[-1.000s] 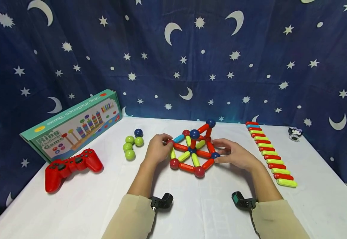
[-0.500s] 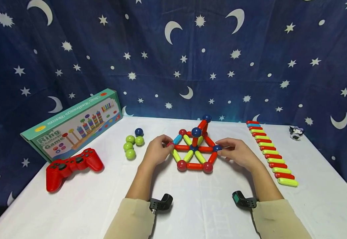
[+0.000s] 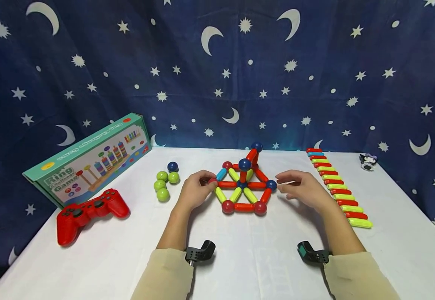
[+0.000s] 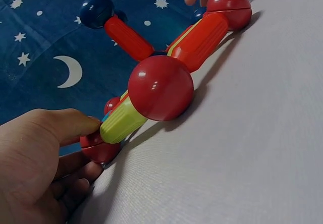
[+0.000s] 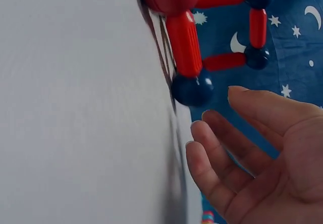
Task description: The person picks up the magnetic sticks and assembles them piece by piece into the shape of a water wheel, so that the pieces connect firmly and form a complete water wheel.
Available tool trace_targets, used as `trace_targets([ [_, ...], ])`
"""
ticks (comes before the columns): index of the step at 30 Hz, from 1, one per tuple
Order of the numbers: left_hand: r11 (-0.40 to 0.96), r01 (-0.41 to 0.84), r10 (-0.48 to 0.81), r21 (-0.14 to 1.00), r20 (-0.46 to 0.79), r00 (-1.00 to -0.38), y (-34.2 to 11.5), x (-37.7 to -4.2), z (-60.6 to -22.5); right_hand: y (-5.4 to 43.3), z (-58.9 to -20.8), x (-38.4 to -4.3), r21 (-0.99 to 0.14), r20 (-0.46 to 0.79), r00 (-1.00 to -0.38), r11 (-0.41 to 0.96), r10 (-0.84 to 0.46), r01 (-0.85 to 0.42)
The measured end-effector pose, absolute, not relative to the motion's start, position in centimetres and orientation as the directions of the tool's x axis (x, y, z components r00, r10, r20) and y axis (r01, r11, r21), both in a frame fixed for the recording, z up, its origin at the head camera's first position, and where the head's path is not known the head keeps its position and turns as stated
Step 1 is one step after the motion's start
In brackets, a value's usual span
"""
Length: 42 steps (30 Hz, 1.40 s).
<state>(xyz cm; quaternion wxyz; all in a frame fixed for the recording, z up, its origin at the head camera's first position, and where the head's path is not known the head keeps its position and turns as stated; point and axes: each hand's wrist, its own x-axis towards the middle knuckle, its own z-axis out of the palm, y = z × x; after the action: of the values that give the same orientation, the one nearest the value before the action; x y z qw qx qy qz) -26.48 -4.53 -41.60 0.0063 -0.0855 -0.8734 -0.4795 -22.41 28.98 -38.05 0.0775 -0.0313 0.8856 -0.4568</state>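
Note:
A six-sided frame of magnetic rods (image 3: 244,207) and balls lies on the white table between my hands. Rods run in to a blue ball (image 3: 241,183) at its middle. From there a red upright rod (image 3: 243,176) carries a blue ball (image 3: 244,164), linked by a red rod to a farther raised blue ball (image 3: 256,146). With thumb and fingers, my left hand (image 3: 194,191) pinches the red ball (image 4: 102,151) at the left corner. My right hand (image 3: 302,189) is beside the blue ball (image 3: 271,185) at the right corner, fingers loosely bent and apart from it.
Several green balls (image 3: 162,194) and one blue ball (image 3: 172,166) lie left of the frame. A row of red, yellow and blue rods (image 3: 341,191) runs down the right. A game box (image 3: 93,158), red controller (image 3: 90,212) and small figurine (image 3: 368,161) stand farther out.
The rod frame has turned a little, its near red balls shifting right. My right hand has let go of the right blue ball and moved off to the right; my left hand keeps its grip.

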Motion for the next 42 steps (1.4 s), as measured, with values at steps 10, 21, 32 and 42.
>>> trace_targets([
  [10,0.51,0.134,0.144,0.85,0.069,-0.987,-4.8,-26.5,-41.3,33.9,-33.8,-19.4,-0.676,-0.098,-0.988,0.736,-0.122,-0.024],
  [21,0.509,0.135,0.143,0.85,0.07,-0.987,-5.1,-26.5,-41.0,40.2,-32.9,-16.2,-0.435,-0.237,-0.97,0.899,-0.057,0.053],
  [32,0.497,0.14,0.158,0.856,0.069,-0.985,-4.9,-26.5,-41.6,41.1,-33.8,-14.7,-0.252,-0.378,-0.925,0.957,0.036,0.141],
  [42,0.5,0.14,0.163,0.855,0.066,-0.984,-4.8,-26.5,-41.5,41.1,-34.9,-14.5,-0.252,-0.365,-0.931,0.962,0.008,0.107],
])
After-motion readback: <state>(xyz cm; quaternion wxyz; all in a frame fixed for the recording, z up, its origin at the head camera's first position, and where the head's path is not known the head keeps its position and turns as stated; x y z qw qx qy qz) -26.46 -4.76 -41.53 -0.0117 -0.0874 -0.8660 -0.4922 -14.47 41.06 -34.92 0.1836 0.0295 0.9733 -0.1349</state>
